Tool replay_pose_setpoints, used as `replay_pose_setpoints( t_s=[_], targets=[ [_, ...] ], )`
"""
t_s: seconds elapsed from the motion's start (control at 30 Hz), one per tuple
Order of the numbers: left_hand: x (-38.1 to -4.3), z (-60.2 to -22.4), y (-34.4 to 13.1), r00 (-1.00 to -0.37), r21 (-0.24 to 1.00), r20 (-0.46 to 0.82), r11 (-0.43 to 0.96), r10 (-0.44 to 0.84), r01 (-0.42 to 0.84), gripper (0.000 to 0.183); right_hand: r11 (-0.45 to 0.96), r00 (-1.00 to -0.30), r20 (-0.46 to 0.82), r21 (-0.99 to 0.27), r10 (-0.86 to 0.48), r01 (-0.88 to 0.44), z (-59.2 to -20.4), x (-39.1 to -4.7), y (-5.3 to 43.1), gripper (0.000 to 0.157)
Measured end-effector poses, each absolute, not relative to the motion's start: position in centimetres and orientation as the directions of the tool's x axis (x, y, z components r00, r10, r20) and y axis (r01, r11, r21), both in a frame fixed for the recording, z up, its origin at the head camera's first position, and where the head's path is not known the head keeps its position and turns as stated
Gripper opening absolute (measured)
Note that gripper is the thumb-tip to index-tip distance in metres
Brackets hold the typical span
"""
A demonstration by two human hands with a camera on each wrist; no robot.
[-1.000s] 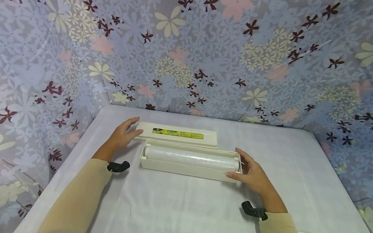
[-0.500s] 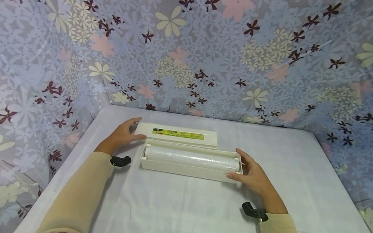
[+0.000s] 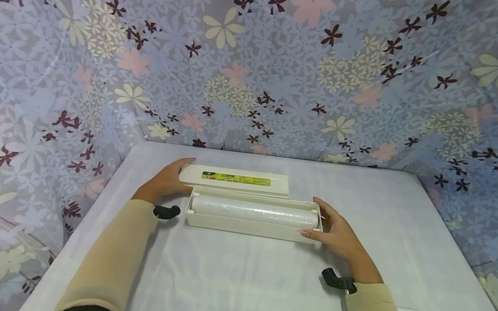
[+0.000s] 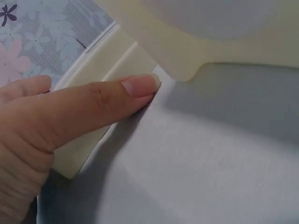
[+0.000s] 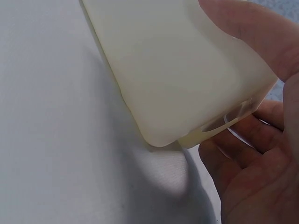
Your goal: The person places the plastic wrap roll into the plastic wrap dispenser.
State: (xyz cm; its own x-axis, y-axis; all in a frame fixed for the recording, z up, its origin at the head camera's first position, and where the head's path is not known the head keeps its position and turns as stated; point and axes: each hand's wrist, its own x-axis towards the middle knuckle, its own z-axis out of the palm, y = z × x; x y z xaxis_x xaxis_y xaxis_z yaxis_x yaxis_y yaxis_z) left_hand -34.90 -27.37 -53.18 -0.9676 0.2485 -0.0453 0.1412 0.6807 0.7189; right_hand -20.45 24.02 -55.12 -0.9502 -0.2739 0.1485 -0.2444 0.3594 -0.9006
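Note:
A long white box point(image 3: 245, 227) stands with its top off on the table, a clear-wrapped roll of cling film point(image 3: 255, 211) lying inside it. Behind it lies the matching white lid point(image 3: 280, 184), with a yellow-green label. My left hand point(image 3: 165, 180) grips the lid's left end, thumb along the near edge and fingers at the far side. In the left wrist view the thumb point(image 4: 105, 100) lies along the lid's side, close to the box's corner. My right hand point(image 3: 338, 234) holds the box's right end, thumb on the front wall; its other fingers are partly hidden behind the box.
A white cloth covers the table point(image 3: 233, 283). Floral curtains point(image 3: 259, 74) hang behind and at both sides of it. Black wrist-camera mounts point(image 3: 166, 212) stick out from both wrists, near the beige sleeves.
My left hand has moved right and closed around the lid's left end, its thumb coming to the near edge. My right hand keeps its hold on the box; box and lid stay in place.

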Motion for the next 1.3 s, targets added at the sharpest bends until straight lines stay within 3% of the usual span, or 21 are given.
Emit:
replay_pose_setpoints(
  t_s=[0.37, 0.97, 1.3],
  targets=[
    [-34.8, -53.4, -27.2, -0.972, 0.701, -0.01, 0.695, 0.237, 0.162, 0.116, 0.361, -0.954, 0.152, -0.901, -0.257, -0.241, -55.4, -20.5, 23.9, 0.107],
    [-33.6, -53.6, -27.0, -0.984, 0.835, 0.099, 0.525, 0.151, 0.165, 0.099, 0.333, -0.946, 0.167, -0.907, -0.278, -0.258, -55.3, -20.3, 23.9, 0.106],
    [-33.3, -53.9, -27.2, -0.985, 0.842, 0.119, 0.513, 0.122, 0.166, 0.092, 0.34, -0.953, 0.15, -0.91, -0.263, -0.237, -55.4, -20.4, 23.9, 0.108]
  ],
)
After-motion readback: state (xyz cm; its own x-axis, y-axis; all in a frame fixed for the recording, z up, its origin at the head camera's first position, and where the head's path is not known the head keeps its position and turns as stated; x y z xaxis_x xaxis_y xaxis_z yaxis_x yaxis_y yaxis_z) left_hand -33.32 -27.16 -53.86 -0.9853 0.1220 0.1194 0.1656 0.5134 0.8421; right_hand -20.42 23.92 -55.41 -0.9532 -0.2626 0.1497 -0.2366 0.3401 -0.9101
